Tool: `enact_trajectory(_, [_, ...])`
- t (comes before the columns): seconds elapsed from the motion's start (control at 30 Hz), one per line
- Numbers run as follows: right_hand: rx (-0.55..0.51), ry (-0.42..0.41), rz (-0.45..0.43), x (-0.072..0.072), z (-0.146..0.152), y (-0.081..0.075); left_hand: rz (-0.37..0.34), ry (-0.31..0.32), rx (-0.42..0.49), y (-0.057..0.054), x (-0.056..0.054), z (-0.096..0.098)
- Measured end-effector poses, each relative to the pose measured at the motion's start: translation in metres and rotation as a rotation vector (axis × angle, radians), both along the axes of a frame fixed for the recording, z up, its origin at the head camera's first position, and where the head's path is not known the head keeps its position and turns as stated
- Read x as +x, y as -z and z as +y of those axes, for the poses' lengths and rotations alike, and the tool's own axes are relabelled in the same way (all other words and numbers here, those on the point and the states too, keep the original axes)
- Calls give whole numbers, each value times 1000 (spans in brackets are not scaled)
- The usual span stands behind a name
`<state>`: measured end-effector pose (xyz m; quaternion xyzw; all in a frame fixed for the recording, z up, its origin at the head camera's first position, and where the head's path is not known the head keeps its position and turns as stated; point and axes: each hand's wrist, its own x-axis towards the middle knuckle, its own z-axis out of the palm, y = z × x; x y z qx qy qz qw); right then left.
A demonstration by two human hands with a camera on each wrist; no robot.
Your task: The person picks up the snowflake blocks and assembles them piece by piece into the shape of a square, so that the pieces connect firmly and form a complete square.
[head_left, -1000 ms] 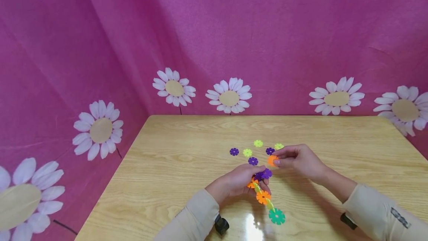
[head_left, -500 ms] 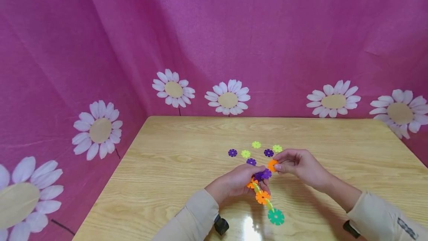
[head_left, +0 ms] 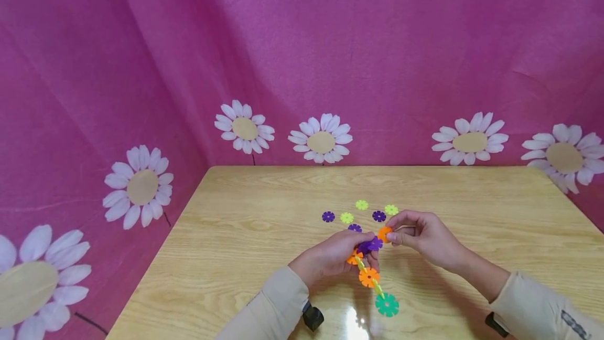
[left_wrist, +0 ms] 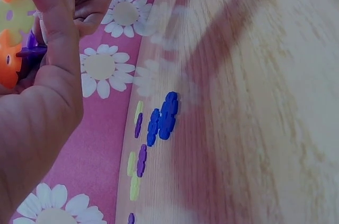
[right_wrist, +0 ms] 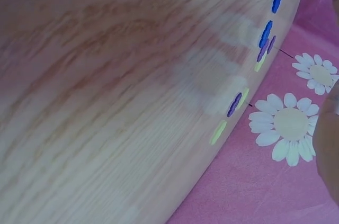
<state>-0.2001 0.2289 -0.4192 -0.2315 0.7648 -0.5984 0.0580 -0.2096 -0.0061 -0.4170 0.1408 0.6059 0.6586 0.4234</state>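
My left hand [head_left: 330,254] grips a chain of notched plastic interlocking discs above the table, its thumb over a purple disc [head_left: 375,244]. Down from there run an orange disc [head_left: 369,277], yellow discs seen edge-on and, at the lower end, a green disc [head_left: 387,305]. Between thumb and fingertips my right hand [head_left: 427,237] pinches another orange disc [head_left: 384,234], its edge right at the purple disc's rim. The left wrist view has the curled left hand [left_wrist: 50,86] beside a purple piece [left_wrist: 33,52]. In the right wrist view, only a blurred strip of hand [right_wrist: 327,144] shows.
Loose purple discs [head_left: 328,216] and yellow discs [head_left: 362,205] lie flat on the wooden table [head_left: 255,209] beyond the hands. Blue discs [left_wrist: 168,115] also lie there in the left wrist view. A pink daisy-print cloth [head_left: 391,67] hangs behind the table.
My right hand has come slightly down and toward me, bringing its orange disc from just apart to the purple disc's rim. The left hand has stayed nearly still with the chain.
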Motion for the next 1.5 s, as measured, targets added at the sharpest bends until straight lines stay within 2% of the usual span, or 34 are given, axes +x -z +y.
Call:
enact_trajectory(0.2, [-17, -11, 73, 2, -4, 3, 14, 14, -14, 4, 0, -1])
enact_trajectory(0.37, [20, 1, 125, 3, -8, 3, 24, 3, -36, 7, -2, -3])
enact_trajectory(0.73, [88, 21, 140, 8, -9, -1, 50, -2, -49, 10, -1, -1])
enact_trajectory(1.0, [78, 22, 136, 9, -13, -2, 39, 3, -49, 9, -2, -2])
enact_trajectory(1.1, [79, 40, 134, 12, -13, -2, 25, -3, -46, 9, -1, -1])
enact_trajectory(1.3, [52, 98, 103, 22, -10, -2, 6, 24, -28, 9, -1, 6])
enact_trajectory(1.5, [42, 93, 92, 20, -11, 1, 21, 12, -64, 10, -2, 4])
